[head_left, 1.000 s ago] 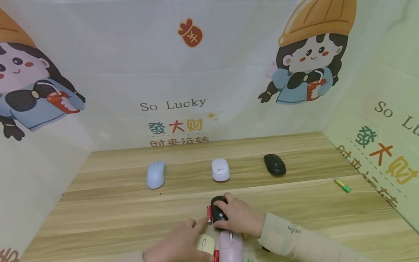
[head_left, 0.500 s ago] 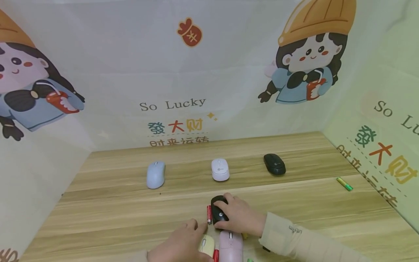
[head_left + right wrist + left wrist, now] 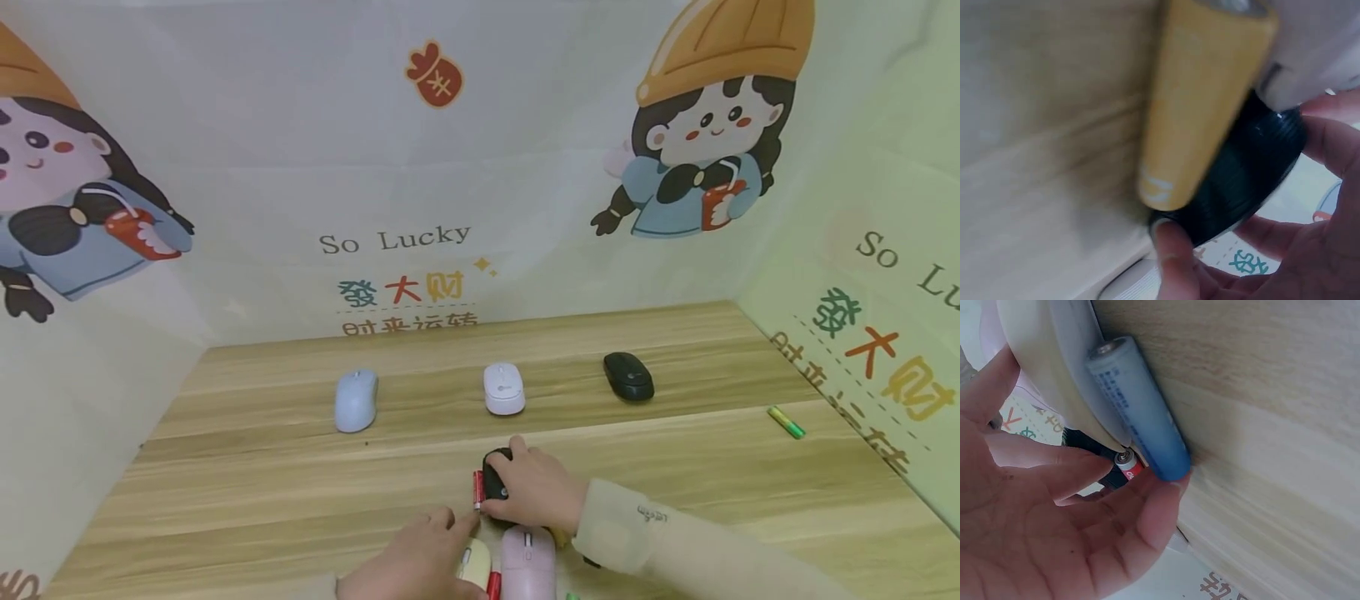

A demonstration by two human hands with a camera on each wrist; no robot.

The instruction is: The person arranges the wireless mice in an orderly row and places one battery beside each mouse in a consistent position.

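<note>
My right hand [image 3: 537, 492] grips a small black mouse [image 3: 495, 479] on the wooden table [image 3: 262, 483], fingers curled round it [image 3: 1247, 169]. A red battery [image 3: 477, 492] lies against that mouse's left side. My left hand [image 3: 416, 562] lies low at the near edge with its fingers extended. One fingertip [image 3: 1163, 503] touches the end of a blue battery [image 3: 1138, 412] that lies along a cream-yellow mouse [image 3: 474, 565]. A pink mouse [image 3: 527, 560] sits beside the yellow one. In the right wrist view a yellow battery [image 3: 1194, 106] lies next to the black mouse.
Further back stand a pale blue mouse [image 3: 356, 400], a white mouse [image 3: 504, 388] and a second black mouse [image 3: 628, 376] in a row. A green battery [image 3: 785, 422] lies at the right. Printed panels wall in the table at back and sides.
My right hand has slid a little left and closed further over the black mouse, covering more of it. The left hand has barely moved.
</note>
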